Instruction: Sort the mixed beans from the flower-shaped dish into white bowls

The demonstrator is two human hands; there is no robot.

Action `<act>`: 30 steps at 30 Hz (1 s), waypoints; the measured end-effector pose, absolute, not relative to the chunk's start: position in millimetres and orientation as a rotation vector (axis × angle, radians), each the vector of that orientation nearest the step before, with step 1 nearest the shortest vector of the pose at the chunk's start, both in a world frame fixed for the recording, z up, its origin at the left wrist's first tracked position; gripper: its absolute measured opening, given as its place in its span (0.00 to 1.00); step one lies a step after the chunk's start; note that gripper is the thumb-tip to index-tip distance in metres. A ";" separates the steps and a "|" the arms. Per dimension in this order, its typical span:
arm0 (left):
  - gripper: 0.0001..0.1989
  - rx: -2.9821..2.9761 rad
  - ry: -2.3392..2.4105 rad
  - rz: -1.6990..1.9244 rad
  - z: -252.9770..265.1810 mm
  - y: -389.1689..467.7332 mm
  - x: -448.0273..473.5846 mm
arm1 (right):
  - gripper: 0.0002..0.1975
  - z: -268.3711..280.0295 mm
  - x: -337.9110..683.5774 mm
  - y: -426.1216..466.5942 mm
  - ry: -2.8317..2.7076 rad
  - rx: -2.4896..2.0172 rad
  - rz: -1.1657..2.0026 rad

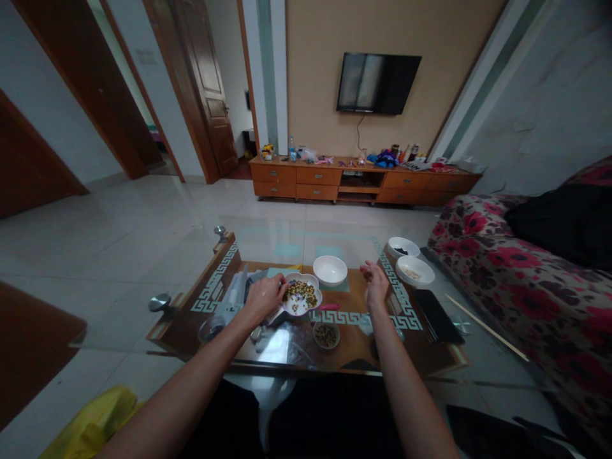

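A white flower-shaped dish (300, 305) holding mixed green and yellow beans sits on the glass coffee table (201, 294). My left hand (264, 297) rests at the dish's left rim, fingers curled over the beans. My right hand (375, 284) hovers to the right of the dish with its fingers bunched together; whether it holds anything I cannot tell. An empty white bowl (329, 270) stands just behind the dish. A small bowl of beans (326, 335) sits nearer me. Two more white bowls (415, 271) (403, 247) stand at the far right of the table.
A dark phone (437, 316) lies on the table's right side beside a thin stick (485, 327). A floral sofa (521, 268) stands to the right. A wooden TV cabinet (315, 182) and wall TV (377, 83) are at the back. A yellow bag (93, 424) lies at lower left.
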State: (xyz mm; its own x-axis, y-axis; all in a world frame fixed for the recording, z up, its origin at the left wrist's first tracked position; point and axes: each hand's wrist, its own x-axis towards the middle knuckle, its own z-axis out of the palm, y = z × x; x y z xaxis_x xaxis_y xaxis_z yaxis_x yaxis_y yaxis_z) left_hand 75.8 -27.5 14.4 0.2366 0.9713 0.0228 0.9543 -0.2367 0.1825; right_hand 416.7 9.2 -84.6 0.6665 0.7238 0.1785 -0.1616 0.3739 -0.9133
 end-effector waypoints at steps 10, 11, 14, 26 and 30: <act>0.17 2.366 1.838 0.205 12.5 -27.1 74.5 | 0.25 -84.1 417.3 10.5 -0.625 -1.028 0.614; 0.17 2.365 1.837 0.206 12.2 -26.9 74.1 | 0.25 -83.9 417.2 10.5 -0.623 -1.026 0.615; 0.17 2.343 1.829 0.227 12.1 -26.3 72.7 | 0.25 -83.1 416.6 10.3 -0.616 -1.020 0.613; 0.16 2.290 1.747 0.464 31.7 -22.8 99.5 | 0.23 -81.2 415.1 8.3 -0.624 -1.029 0.614; 0.15 2.322 1.726 0.453 29.0 -16.8 100.5 | 0.23 -80.6 414.1 7.5 -0.649 -1.043 0.618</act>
State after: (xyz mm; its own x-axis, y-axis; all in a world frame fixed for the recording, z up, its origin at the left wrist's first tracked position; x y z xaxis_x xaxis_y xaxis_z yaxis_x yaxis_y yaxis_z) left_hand 100.5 -16.8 29.0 0.2660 0.9567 0.1179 0.8914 -0.2907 0.3479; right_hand 414.1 7.5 -80.6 0.6578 0.7293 0.1880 -0.1531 0.3738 -0.9148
